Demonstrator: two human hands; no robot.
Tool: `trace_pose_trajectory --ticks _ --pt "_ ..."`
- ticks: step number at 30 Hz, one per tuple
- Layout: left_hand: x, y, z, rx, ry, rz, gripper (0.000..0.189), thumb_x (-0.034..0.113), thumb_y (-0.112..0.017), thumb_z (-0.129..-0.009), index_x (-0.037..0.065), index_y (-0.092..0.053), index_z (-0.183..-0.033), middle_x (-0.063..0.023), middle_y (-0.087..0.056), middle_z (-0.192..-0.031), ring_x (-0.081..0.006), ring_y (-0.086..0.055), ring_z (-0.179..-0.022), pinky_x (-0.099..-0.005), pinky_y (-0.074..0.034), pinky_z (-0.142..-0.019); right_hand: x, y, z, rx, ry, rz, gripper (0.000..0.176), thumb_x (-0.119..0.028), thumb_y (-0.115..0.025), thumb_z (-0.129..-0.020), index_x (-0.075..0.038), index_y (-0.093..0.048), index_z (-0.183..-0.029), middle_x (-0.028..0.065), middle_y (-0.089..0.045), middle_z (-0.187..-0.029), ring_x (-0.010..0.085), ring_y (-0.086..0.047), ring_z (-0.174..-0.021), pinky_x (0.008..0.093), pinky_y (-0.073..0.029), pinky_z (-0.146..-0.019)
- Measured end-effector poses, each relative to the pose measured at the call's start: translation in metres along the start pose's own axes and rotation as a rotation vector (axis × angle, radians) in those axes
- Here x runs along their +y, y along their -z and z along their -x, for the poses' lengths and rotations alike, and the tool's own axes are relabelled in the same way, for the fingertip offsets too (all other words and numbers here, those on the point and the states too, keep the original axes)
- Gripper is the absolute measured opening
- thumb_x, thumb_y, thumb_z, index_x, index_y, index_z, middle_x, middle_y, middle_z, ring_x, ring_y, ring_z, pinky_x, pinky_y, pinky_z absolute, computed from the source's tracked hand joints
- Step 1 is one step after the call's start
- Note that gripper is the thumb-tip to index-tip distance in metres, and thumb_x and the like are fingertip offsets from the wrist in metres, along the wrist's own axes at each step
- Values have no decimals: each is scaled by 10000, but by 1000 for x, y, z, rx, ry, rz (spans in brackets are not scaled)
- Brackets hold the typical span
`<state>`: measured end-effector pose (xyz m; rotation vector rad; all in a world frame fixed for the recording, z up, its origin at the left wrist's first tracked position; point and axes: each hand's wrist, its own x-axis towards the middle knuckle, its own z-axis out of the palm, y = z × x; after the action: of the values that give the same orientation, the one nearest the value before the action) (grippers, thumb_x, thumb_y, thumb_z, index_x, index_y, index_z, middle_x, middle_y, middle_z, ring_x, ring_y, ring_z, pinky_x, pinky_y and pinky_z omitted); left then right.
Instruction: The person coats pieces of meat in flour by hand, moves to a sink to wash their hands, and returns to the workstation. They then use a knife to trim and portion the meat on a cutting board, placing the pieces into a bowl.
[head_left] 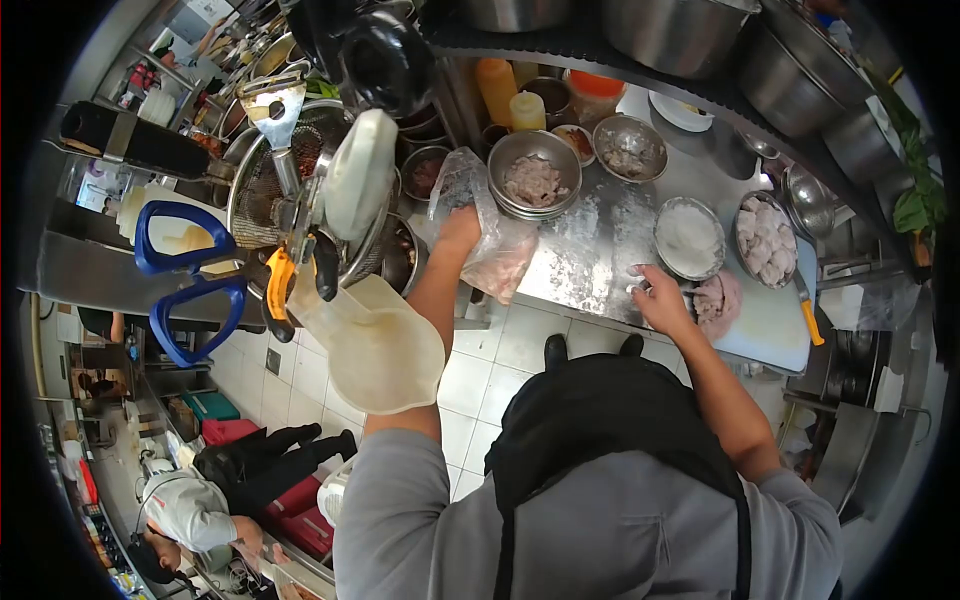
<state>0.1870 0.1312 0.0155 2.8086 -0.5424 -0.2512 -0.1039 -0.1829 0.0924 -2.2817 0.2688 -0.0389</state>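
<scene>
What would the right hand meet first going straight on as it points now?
The right hand would probably cross powdery counter to the steel bowl of pale pieces; depth is unclear in this view.

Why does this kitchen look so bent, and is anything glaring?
Head view: probably a very wide lens, curving the room inside black corners; pale glare on the silvery stainless-steel counter, partly confusable with white powdery smears.

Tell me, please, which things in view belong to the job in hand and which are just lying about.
Likely in use:
- plastic bag at left hand
- white powder
- pink meat near right hand

Seemingly idle:
- blue-handled scissors
- translucent jug
- squeeze bottles
</scene>
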Motion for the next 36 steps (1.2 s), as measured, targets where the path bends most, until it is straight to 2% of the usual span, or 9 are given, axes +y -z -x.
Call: trace_pose_trajectory --ticks 3,6,12,15,19,26,28,30,36 --pt "-1 27 6 -90 -158 -1 307 180 -500 -855 27 -688 -1043 -220 -683 -1079 -383 -643 -1064 -470 -485 -933 1 2 3 -1 -24 6 400 -131 -649 -803 34 -601 -1164 206 -619 -971 309 -604 -714 382 -484 -674" --pt "37 93 30 -215 37 131 306 178 -461 -873 30 -693 -1006 -218 -684 -1054 -396 -635 -1055 -454 -493 -902 9 1 6 20 -23 23 403 -138 -653 -800 31 -603 -1163 204 -620 -976 313 -611 -725 392 -489 -687" --pt "5 94 41 151 75 919 272 178 -465 -876 -33 -636 -886 -199 -661 -847 -344 -623 -788 -401 -476 -748 7 1 11 39 -4 -47 394 -140 -650 -804 22 -608 -1161 190 -621 -986 313 -616 -737 397 -491 -695" --pt "-7 88 35 473 -133 824 251 155 -455 -888 -38 -589 -800 -117 -598 -729 -219 -558 -685 -354 -445 -682 -1 2 7 -13 37 -21 382 -136 -644 -810 15 -613 -1159 184 -626 -1000 316 -623 -756 398 -493 -703" --pt "18 127 51 403 -19 1296 224 109 -443 -895 30 -567 -726 -19 -560 -713 -120 -502 -667 -271 -411 -648 -20 0 -2 -59 79 -36 372 -134 -637 -809 7 -620 -1153 183 -630 -1008 331 -624 -790 404 -496 -721" --pt "83 163 70 398 -339 1391 231 162 -417 -956 44 -573 -832 -29 -594 -808 -116 -555 -719 -253 -448 -669 -99 -7 -61 -78 249 -177 486 -218 -677 -796 8 -601 -1220 209 -634 -1191 354 -641 -1000 424 -514 -853" --pt "118 174 82 346 -386 1380 237 153 -412 -956 41 -576 -827 -32 -599 -802 -108 -553 -714 -252 -442 -663 -112 -22 -91 162 495 -123 540 -234 -692 -804 0 -571 -1275 222 -627 -1209 359 -635 -1010 436 -511 -859" --pt "144 181 87 322 -428 1275 226 95 -421 -941 13 -585 -809 -47 -631 -769 -114 -568 -717 -261 -438 -678 -127 -19 -112 121 579 -309 546 -222 -701 -818 -4 -557 -1297 167 -670 -1085 266 -649 -908 365 -508 -791" --pt "177 163 76 140 -585 1208 215 100 -436 -915 12 -587 -790 -38 -617 -768 -115 -560 -716 -266 -442 -668 -99 21 -122 -412 229 -673 404 -92 -653 -853 1 -584 -1240 23 -659 -913 75 -575 -815 237 -440 -709"
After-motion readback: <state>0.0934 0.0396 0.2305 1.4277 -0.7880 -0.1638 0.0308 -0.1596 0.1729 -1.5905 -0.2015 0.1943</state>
